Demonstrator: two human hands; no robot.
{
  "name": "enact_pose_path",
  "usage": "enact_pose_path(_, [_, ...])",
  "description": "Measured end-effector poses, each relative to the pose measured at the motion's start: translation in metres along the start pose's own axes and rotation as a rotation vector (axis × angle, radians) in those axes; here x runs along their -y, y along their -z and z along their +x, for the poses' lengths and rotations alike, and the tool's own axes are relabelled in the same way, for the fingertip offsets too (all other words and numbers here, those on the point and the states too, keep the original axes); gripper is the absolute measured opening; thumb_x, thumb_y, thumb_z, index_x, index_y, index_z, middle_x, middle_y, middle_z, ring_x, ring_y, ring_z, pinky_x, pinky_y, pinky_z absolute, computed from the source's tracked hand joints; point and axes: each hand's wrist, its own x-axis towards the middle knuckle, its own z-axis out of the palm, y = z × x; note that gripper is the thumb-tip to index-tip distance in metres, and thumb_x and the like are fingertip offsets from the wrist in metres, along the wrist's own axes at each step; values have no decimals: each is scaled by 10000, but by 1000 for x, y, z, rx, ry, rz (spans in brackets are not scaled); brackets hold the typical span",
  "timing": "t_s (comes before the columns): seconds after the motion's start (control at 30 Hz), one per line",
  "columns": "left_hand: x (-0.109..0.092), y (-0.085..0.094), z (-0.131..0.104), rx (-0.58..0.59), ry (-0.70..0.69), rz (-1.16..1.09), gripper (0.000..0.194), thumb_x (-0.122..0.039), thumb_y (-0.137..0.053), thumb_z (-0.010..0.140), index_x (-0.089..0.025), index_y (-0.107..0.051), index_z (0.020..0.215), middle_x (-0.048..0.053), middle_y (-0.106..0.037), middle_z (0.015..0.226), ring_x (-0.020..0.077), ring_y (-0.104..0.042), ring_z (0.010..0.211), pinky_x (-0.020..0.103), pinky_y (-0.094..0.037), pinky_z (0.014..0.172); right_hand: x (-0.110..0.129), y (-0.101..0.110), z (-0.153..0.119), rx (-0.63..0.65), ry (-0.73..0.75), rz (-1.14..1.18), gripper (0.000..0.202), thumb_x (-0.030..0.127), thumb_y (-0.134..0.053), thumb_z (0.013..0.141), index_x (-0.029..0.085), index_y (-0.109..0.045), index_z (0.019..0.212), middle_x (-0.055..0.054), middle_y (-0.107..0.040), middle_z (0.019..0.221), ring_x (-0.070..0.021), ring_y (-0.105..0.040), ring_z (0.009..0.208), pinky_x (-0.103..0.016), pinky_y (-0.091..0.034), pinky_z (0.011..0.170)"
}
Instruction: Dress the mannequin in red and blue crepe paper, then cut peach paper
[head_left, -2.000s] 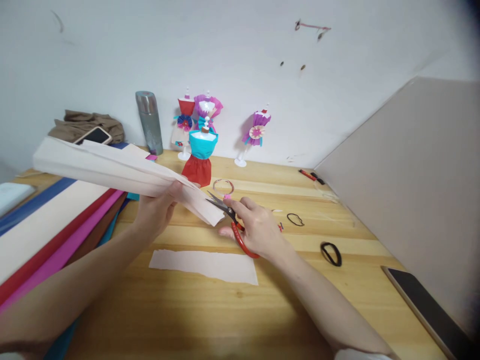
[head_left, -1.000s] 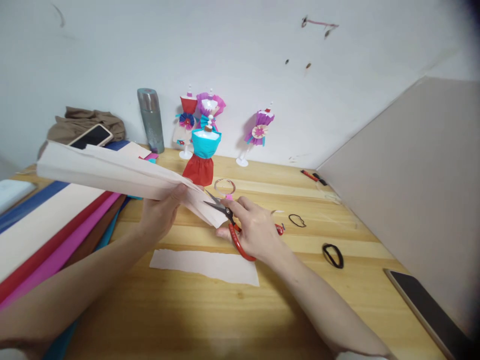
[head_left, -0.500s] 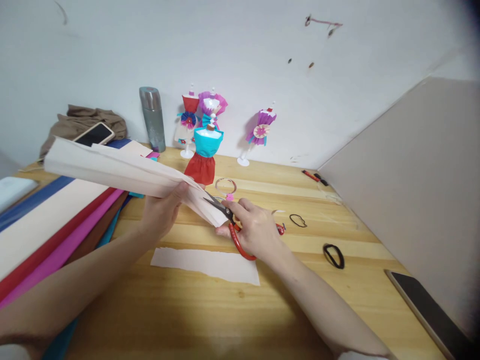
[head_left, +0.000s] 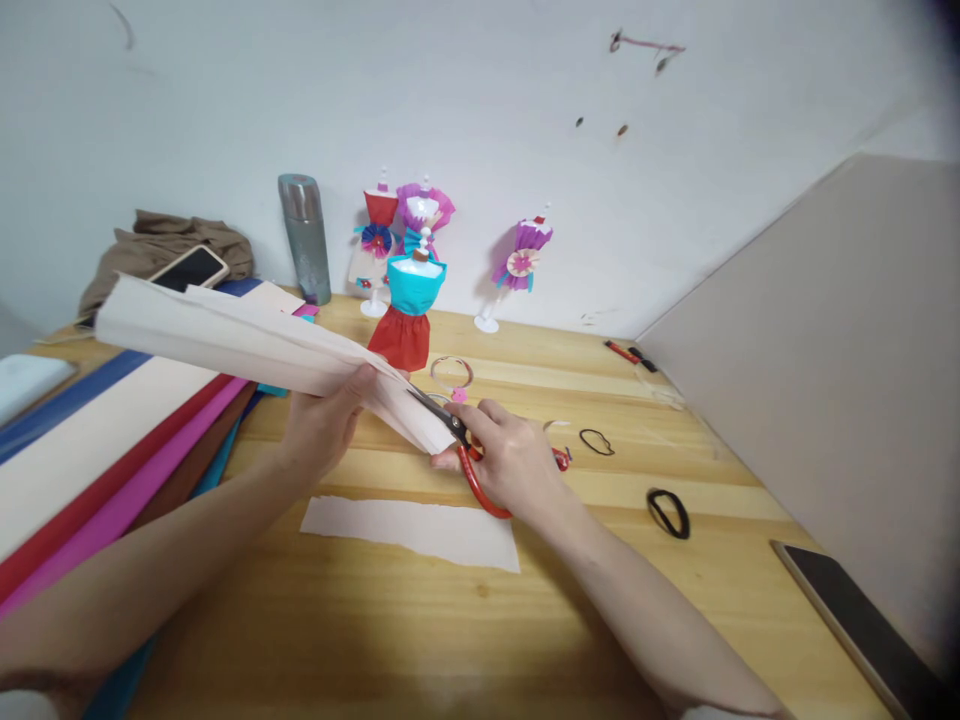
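Note:
A long folded sheet of cream crepe paper slants across the space above the table. My left hand pinches it near its right end, thumb on top. My right hand is closed around the red handles of a pair of scissors. Their dark blades lie along the paper's right end, nearly closed, with the tips close to my left fingers. Below both hands, a cut strip of pale paper with a wavy edge lies flat on the wooden table.
Coloured paper sheets are stacked at left, near a flask and a phone. Small dress forms, one in a blue top and red skirt, stand behind. Black bands and another phone lie at right.
The scissor blades have closed further on the paper. The paper's far left end has shifted slightly to the right. Both hands stay almost in place.

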Motion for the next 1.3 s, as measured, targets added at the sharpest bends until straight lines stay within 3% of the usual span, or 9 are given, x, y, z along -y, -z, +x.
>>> enact_pose_path(0.2, [-1, -2, 0, -57, 13, 7, 291, -352, -914, 519, -204, -706, 659, 12, -714, 665, 208, -691, 657, 319, -584, 659, -1, -1, 0, 1, -6, -23, 630, 691, -439, 915, 173, -701, 1160, -78, -658, 754, -167, -584, 564, -262, -300, 514])
enact_pose_path(0.4, [4, 4, 1, -91, 38, 16, 242, -309, -888, 577, -233, -701, 709, 11, -717, 713, 213, -686, 732, 337, -576, 722, -2, -1, -1, -6, 20, -36, 595, 654, -443, 936, 161, -698, 1150, -84, -668, 745, -176, -600, 578, -265, -307, 515])
enact_pose_path(0.53, [7, 8, 2, -51, 44, 10, 255, -335, -874, 609, -209, -699, 747, 32, -727, 744, 238, -708, 802, 357, -571, 754, -3, -3, -1, 15, 21, -20, 555, 629, -480, 935, 171, -689, 1170, -81, -670, 751, -174, -606, 596, -259, -319, 523])
enact_pose_path(0.73, [6, 6, 2, -75, 39, -16, 270, -301, -892, 578, -190, -699, 731, 15, -719, 719, 188, -695, 719, 306, -570, 704, -1, 2, 1, 29, -4, 85, 565, 620, -470, 940, 153, -685, 1173, -79, -658, 758, -167, -594, 579, -253, -349, 528])
enact_pose_path(0.97, [5, 3, 0, -64, 56, -5, 285, -309, -908, 549, -188, -716, 722, 37, -738, 735, 228, -700, 744, 366, -579, 761, 3, 9, 2, 83, -32, 121, 513, 541, -543, 919, 153, -645, 1238, -81, -646, 823, -155, -566, 570, -254, -373, 539])
enact_pose_path(1.2, [4, 1, -2, -45, 37, 34, 266, -362, -891, 586, -195, -734, 720, 56, -750, 741, 256, -708, 764, 420, -571, 853, 0, 15, 2, 130, -70, 223, 410, 346, -615, 891, 188, -614, 1270, -81, -666, 901, -165, -602, 623, -270, -441, 588])
enact_pose_path(1.3, [4, 1, -2, -53, 55, 53, 268, -369, -891, 584, -197, -742, 725, 74, -760, 774, 276, -706, 806, 426, -560, 884, 0, 16, 2, 138, -81, 218, 471, 416, -651, 877, 187, -607, 1286, -90, -674, 918, -186, -619, 653, -289, -459, 606])
